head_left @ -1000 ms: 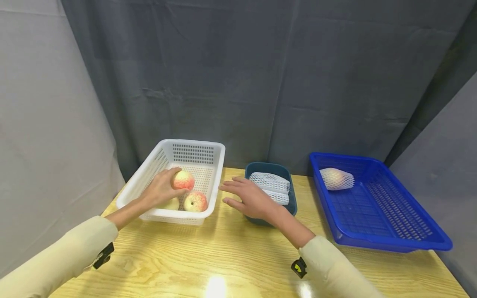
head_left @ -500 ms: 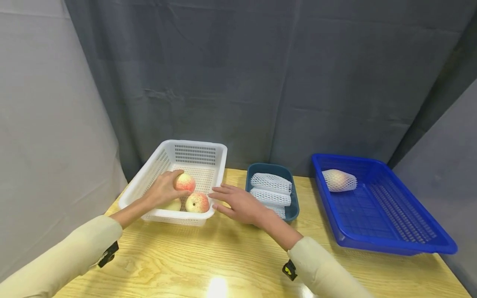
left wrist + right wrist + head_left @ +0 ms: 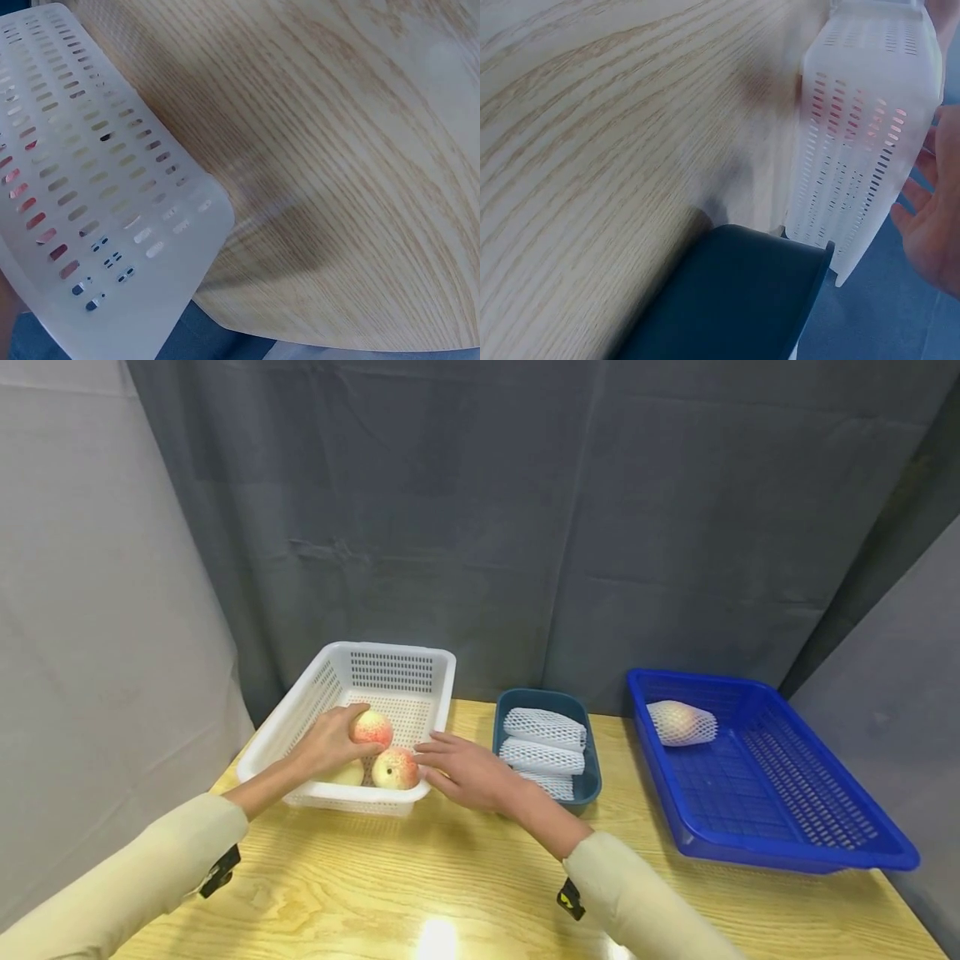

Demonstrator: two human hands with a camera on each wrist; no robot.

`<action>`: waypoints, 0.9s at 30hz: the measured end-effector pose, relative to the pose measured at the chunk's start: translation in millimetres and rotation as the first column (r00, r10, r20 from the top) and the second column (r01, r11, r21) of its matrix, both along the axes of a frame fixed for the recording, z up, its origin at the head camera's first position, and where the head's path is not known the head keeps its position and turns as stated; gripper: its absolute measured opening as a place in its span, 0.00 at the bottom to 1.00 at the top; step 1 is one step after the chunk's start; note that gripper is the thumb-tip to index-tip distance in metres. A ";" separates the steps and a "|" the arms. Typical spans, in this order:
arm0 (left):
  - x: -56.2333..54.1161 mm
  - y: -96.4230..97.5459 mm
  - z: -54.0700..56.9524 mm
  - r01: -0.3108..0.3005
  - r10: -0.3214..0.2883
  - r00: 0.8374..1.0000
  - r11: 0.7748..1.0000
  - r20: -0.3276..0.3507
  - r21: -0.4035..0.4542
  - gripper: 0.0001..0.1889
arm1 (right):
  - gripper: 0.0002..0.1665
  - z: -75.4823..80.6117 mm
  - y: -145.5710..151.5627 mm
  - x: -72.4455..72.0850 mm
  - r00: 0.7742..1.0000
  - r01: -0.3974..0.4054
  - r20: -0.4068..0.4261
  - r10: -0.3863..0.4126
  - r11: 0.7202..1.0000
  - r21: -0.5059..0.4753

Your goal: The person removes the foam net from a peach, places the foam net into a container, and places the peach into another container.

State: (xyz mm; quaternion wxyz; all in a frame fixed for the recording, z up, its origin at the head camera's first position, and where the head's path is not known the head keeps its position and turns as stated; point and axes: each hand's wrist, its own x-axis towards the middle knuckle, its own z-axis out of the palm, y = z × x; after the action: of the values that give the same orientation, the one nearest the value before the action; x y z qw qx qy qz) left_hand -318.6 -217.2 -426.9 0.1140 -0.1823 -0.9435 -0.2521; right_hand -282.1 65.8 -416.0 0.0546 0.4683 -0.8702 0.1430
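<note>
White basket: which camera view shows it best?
The head view, which looks into the white basket and shows fruit inside. The left wrist view shows its slotted side from outside, cut off; the right wrist view shows slotted outer walls.

In view, 1 white basket (image 3: 112, 307) overlapped the near edge of the wood-grained worktop (image 3: 352, 142), red and yellowish patches showing through its slots. A shadow (image 3: 300, 244) lay by its rounded corner; blue fabric (image 3: 202, 334) showed past that edge.

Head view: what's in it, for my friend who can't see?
A person's left hand holds a peach in a white basket, right hand at its right edge. Farther right are a teal bin of net sleeves and a blue basket holding one netted fruit.
</note>
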 end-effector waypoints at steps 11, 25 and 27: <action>-3.3 2.0 -4.0 -0.001 0.001 0.999 1.000 0.041 0.015 0.40 | 0.24 -5.2 -4.6 -4.7 0.996 -0.055 -0.069 0.056 0.998 0.012; -7.5 6.7 -6.0 0.011 -0.011 0.999 1.000 0.053 0.001 0.36 | 0.23 -6.1 -6.2 -9.8 0.996 -0.082 -0.043 0.083 0.996 0.021; -7.7 6.4 -6.8 0.010 -0.010 0.998 1.000 0.056 -0.003 0.36 | 0.23 -6.0 -6.9 -9.5 0.995 -0.084 -0.047 0.085 0.996 0.024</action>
State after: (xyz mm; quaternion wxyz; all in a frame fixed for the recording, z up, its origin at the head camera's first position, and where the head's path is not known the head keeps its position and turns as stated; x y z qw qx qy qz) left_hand -326.3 -210.9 -433.7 0.0859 -0.1799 -0.9459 -0.2561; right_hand -291.6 58.9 -422.0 0.0641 0.5085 -0.8496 0.1246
